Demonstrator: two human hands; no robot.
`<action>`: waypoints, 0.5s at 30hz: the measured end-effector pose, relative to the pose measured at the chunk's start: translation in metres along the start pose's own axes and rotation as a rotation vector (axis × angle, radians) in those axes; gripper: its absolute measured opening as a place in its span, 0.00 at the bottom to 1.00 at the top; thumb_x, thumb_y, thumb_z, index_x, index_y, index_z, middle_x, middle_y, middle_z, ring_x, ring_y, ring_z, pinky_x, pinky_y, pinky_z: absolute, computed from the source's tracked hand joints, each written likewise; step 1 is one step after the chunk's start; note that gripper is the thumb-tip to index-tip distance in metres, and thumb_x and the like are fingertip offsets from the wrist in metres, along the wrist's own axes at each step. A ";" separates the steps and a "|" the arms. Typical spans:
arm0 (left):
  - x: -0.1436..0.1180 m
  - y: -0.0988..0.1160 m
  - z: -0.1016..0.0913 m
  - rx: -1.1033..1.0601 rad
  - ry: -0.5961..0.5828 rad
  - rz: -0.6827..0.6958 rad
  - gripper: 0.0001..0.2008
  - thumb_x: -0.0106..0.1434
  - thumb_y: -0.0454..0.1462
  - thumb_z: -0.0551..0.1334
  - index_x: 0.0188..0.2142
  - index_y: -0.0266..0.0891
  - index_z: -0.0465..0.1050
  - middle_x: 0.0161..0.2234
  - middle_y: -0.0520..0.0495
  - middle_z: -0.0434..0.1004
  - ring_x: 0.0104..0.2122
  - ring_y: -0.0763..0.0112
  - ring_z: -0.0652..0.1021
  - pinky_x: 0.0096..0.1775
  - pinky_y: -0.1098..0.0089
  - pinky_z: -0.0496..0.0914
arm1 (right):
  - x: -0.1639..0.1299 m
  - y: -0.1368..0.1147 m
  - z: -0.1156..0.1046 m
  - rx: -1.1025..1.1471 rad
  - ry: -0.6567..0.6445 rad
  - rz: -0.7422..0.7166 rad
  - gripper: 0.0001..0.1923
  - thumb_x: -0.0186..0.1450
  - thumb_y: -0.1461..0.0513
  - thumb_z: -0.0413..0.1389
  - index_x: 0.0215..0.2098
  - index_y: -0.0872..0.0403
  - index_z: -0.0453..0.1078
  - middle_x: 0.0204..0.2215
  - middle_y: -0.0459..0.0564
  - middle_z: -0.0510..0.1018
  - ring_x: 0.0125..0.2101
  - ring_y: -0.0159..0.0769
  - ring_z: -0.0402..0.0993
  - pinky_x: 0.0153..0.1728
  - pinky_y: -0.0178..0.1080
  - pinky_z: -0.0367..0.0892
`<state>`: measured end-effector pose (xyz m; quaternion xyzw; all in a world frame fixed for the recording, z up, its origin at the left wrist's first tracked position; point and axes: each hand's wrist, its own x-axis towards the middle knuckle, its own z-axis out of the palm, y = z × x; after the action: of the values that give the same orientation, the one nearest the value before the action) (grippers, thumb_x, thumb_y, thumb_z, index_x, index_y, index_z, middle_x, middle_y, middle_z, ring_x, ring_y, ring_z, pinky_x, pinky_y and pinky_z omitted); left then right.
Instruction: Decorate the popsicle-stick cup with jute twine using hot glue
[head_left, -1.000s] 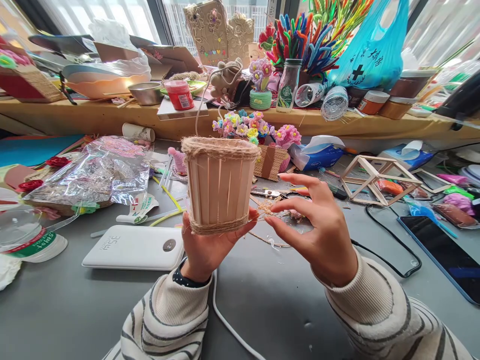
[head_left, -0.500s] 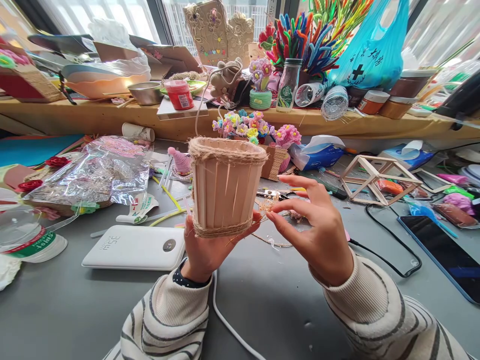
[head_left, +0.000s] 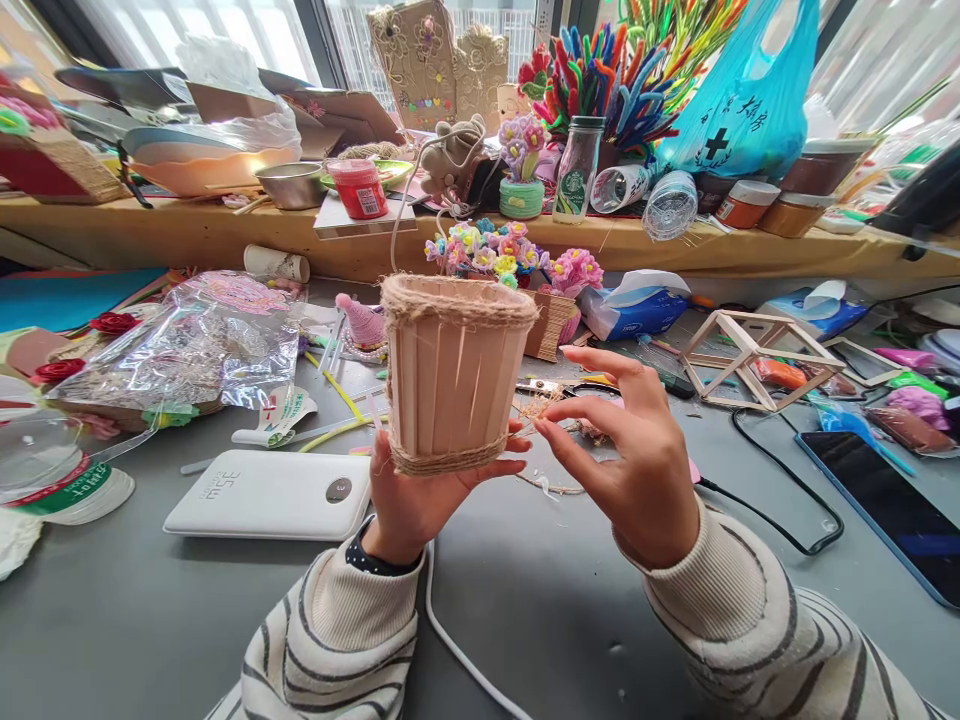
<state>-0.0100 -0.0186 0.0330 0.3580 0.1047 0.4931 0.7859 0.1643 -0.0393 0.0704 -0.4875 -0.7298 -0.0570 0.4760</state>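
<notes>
At far left, a crinkled plastic bag lying on the grey table, a lidded plastic tub near its front edge. Right of these, a white power bank lying flat, just beside the left wrist. At centre, left hand raised above the table, cupped under the stick pot, fingers curled up around its base and touching the lower twine band. Pot upright, tilted slightly, made of wooden sticks side by side, twine wound around rim and bottom. Behind it, farther off, small pipe-cleaner flowers in a little basket. Just right of the pot, right hand held apart from it, fingers loosely spread, thumb and forefinger tips near the pot's lower right edge; cannot tell whether pinching a loose twine end. Beyond the right hand, scissors on the table. Farther right, a wooden stick frame, then a black cable and a dark tablet at the right edge.
</notes>
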 end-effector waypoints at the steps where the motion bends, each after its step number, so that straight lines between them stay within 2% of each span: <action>1: 0.000 0.000 0.000 -0.005 0.011 0.000 0.35 0.49 0.59 0.59 0.47 0.34 0.72 0.40 0.39 0.78 0.40 0.55 0.77 0.40 0.61 0.72 | 0.000 0.000 0.000 0.005 -0.001 0.003 0.04 0.58 0.63 0.58 0.27 0.55 0.74 0.46 0.58 0.72 0.47 0.43 0.67 0.46 0.49 0.67; 7: 0.001 0.000 0.002 -0.012 0.083 0.025 0.34 0.48 0.58 0.60 0.45 0.34 0.73 0.39 0.39 0.79 0.37 0.60 0.78 0.38 0.64 0.73 | -0.001 -0.002 -0.001 0.050 -0.016 0.040 0.04 0.59 0.62 0.57 0.28 0.54 0.74 0.47 0.57 0.71 0.49 0.43 0.66 0.48 0.50 0.66; 15: 0.001 0.000 0.006 -0.021 0.094 0.057 0.33 0.49 0.57 0.61 0.46 0.37 0.73 0.39 0.41 0.79 0.38 0.60 0.78 0.38 0.65 0.73 | -0.001 -0.002 -0.001 0.107 -0.029 0.113 0.04 0.58 0.62 0.57 0.27 0.53 0.73 0.48 0.55 0.70 0.49 0.42 0.66 0.50 0.50 0.64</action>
<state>-0.0061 -0.0205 0.0371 0.3288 0.1263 0.5327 0.7695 0.1631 -0.0414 0.0709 -0.5026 -0.7100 0.0161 0.4930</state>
